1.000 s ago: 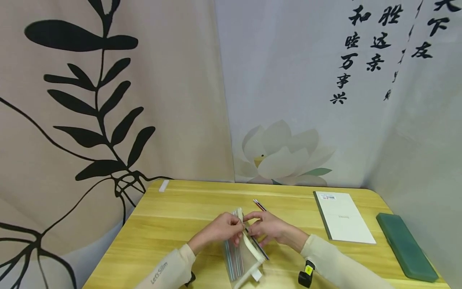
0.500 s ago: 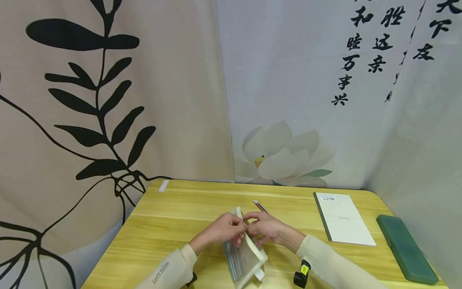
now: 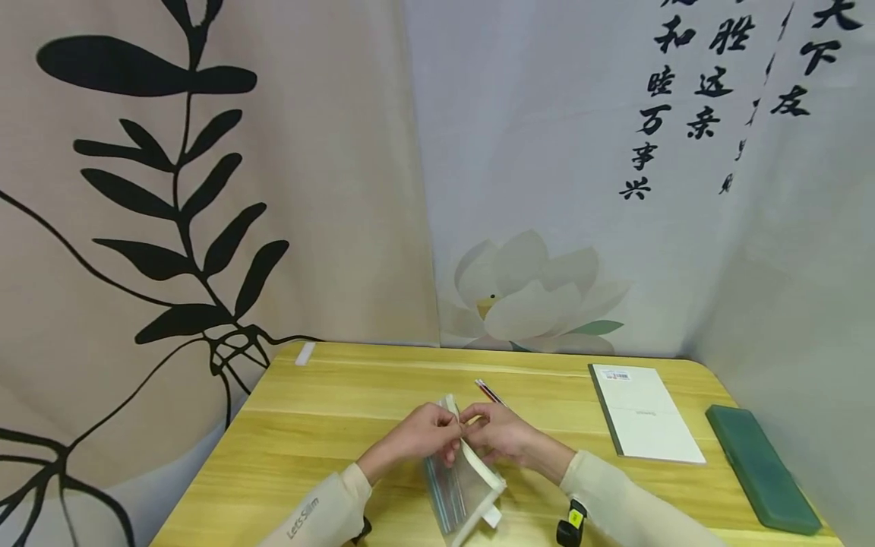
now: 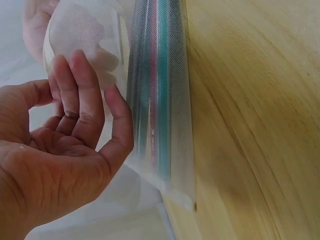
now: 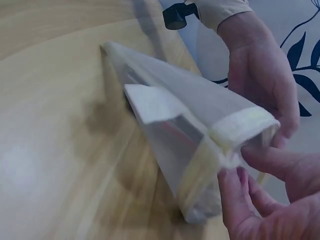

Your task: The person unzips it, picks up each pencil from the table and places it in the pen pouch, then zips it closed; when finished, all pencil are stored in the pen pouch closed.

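Note:
A cream-edged, see-through mesh pencil pouch (image 3: 472, 497) stands tilted on the table between both hands. Through its mesh, slim teal and pinkish-red sticks (image 4: 162, 95) show lengthwise inside. My left hand (image 3: 424, 431) pinches the pouch's upper edge between thumb and index finger; its other fingers lie loosely bent against the mesh. On the opposite side, my right hand (image 3: 504, 433) pinches the cream rim (image 5: 242, 125) near the pouch's end, thumb and fingertips close to the left hand's. A white tab (image 5: 152, 102) sticks out from the pouch's side.
Just beyond the right hand lie slim pencils (image 3: 488, 391), partly hidden. To the right are a white notebook (image 3: 648, 414) and a dark green case (image 3: 762, 467). A small white strip (image 3: 304, 353) lies at the far left edge of the wooden table (image 3: 328, 441).
A dark stick seen along the pouch's right edge a second ago is no longer visible there. The right hand has shifted slightly left, while the left hand has barely moved.

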`<move>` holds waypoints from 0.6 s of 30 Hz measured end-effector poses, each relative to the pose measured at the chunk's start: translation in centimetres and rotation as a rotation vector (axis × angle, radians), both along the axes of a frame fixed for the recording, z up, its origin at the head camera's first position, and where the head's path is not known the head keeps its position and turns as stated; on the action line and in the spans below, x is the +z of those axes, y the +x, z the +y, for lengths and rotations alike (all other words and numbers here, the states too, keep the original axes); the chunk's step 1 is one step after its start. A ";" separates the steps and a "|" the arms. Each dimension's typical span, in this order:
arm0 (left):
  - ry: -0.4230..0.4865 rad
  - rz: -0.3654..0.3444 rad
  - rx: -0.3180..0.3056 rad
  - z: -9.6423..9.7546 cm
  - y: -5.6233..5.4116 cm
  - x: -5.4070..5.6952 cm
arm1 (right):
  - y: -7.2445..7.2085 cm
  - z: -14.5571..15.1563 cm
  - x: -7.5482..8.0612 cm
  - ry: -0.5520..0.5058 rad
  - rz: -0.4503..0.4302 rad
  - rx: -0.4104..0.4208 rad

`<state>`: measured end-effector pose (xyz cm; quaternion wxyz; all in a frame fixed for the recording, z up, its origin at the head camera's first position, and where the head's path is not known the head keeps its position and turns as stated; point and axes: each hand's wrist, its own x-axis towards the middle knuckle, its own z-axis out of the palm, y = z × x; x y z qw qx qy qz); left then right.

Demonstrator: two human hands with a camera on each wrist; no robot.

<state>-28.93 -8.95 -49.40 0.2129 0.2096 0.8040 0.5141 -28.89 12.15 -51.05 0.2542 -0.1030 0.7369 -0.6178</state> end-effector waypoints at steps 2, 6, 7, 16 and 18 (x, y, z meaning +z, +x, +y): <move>0.003 -0.007 0.005 0.0 0.0 0.0 | 0.0 0.4 0.2 0.012 0.011 0.000; 0.001 -0.009 0.008 0.1 -0.1 0.0 | -0.4 1.8 0.4 0.033 0.019 -0.018; -0.004 -0.002 0.007 0.1 -0.1 0.0 | -0.6 2.1 0.4 0.035 0.021 -0.026; -0.021 0.027 0.011 -0.2 -0.1 0.0 | -2.2 5.0 0.8 0.060 0.044 -0.085; -0.014 0.019 0.010 -0.3 -0.1 0.0 | -2.6 5.8 1.0 0.078 0.060 -0.102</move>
